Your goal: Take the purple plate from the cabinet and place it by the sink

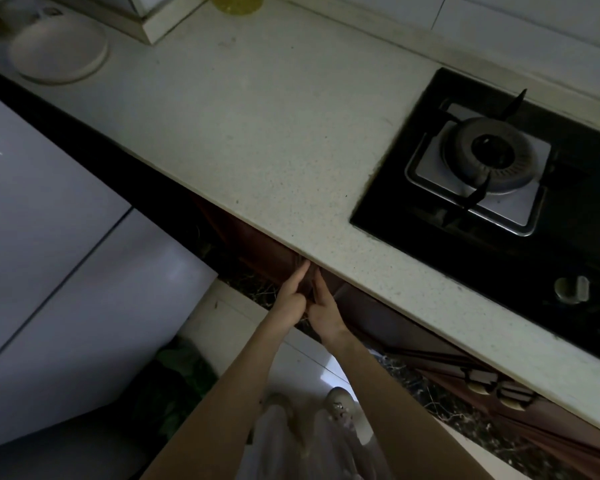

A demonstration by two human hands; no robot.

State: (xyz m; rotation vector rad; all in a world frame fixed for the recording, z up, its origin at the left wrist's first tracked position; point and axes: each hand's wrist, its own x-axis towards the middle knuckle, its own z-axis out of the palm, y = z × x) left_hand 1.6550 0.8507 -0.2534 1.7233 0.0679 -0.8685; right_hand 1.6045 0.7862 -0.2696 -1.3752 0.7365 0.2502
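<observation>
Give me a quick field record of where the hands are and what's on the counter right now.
left hand: at the cabinet door under the counter edge, fingers extended
right hand: beside it, touching the same door
cabinet door: brown, interior hidden
purple plate: not visible
counter: pale plate far left, gas burner right
sink: not in view

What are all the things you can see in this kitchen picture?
Countertop: one, pale speckled, across the middle.
Gas stove: one, black with a silver burner, right on the countertop.
Stove knob: one, silver, near the stove's front edge.
Plate: one, white, far left on the countertop.
Bottle: one, yellow, top edge, mostly cut off.
Cabinet: brown doors, under the countertop.
Door handles: two, pale, lower right.
Fridge: one, white, left.
Shoes: two, pale, on the tiled floor.
Left hand: at the cabinet's top edge.
Right hand: beside it, there too.
</observation>
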